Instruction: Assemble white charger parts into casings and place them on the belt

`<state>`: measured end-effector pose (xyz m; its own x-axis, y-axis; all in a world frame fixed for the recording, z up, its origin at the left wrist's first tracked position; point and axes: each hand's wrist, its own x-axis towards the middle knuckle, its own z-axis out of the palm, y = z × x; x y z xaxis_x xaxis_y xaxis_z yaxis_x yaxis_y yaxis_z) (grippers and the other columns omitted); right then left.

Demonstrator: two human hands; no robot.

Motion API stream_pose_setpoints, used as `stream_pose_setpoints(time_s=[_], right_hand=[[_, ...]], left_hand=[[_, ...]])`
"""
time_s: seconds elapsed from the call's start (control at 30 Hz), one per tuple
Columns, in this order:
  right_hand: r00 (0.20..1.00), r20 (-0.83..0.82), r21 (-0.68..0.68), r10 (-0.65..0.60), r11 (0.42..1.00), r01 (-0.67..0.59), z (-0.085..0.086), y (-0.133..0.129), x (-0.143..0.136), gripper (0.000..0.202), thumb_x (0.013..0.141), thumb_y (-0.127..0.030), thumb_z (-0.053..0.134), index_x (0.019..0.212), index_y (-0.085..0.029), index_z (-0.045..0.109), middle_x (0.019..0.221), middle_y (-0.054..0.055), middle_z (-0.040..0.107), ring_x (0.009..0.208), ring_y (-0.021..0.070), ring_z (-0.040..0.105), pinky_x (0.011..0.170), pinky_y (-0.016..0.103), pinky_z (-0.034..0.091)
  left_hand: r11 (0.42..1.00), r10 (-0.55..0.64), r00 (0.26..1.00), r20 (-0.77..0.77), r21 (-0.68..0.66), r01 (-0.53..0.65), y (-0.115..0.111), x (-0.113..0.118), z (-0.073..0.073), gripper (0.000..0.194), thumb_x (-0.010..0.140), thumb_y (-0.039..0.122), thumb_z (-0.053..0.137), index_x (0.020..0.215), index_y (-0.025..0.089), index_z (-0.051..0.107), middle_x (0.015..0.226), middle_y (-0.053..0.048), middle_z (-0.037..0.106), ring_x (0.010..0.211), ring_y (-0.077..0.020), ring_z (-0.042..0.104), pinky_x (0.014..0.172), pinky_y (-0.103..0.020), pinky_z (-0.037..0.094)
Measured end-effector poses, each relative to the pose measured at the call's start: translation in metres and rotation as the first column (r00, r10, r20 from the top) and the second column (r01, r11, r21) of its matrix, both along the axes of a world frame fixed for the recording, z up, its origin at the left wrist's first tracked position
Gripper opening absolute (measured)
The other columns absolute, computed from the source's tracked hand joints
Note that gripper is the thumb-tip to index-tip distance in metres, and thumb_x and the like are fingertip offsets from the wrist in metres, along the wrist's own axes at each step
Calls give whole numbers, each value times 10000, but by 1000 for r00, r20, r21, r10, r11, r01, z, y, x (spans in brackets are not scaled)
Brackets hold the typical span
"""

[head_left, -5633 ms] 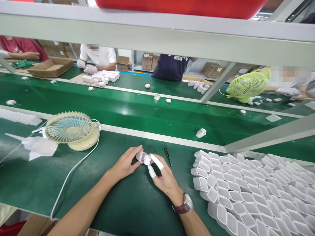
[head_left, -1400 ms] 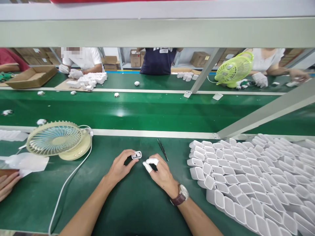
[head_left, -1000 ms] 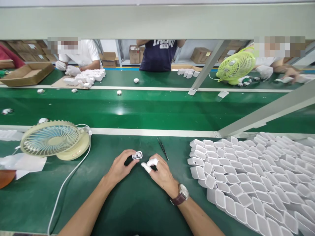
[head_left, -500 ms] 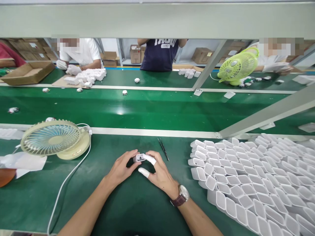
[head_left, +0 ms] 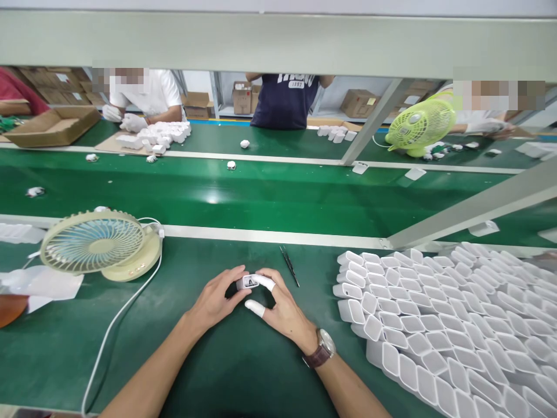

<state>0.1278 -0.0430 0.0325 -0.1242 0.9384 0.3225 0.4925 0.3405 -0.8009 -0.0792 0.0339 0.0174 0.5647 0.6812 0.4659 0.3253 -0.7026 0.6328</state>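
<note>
My left hand pinches a small white plastic housing between thumb and fingers. The housing's open end faces me, and dark and pale parts show inside it; their kind is too small to make out. My right hand, with white finger cots on thumb and index finger, reaches the housing's right side. Its index finger touches the rim, while the thumb stays apart below. A pair of dark tweezers lies on the green table just beyond my right hand.
Rows of white housings cover the table's right side. At left stand a cream fan and its white cable. A green conveyor belt carries small white parts. Co-workers sit or stand across it, near a lime-green fan.
Small parts on the belt have shifted to the right. My camera view has tilted slightly. Both hands keep nearly the same pose around the housing.
</note>
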Motion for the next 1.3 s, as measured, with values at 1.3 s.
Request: stream_pose_setpoints(time_s=[1.3], right_hand=[[906,-416,-182,-82,983,6,-13,2,-7,447,1022,-456,553,1441,-300,558,1254,96,690,1070,221,718,905,376,640]], left_hand=[[500,231,829,510,-793,349,-12,20,13,587,689,352,961,1185,182,697,1020,-88,798,914,-223,761,873,-392,626]])
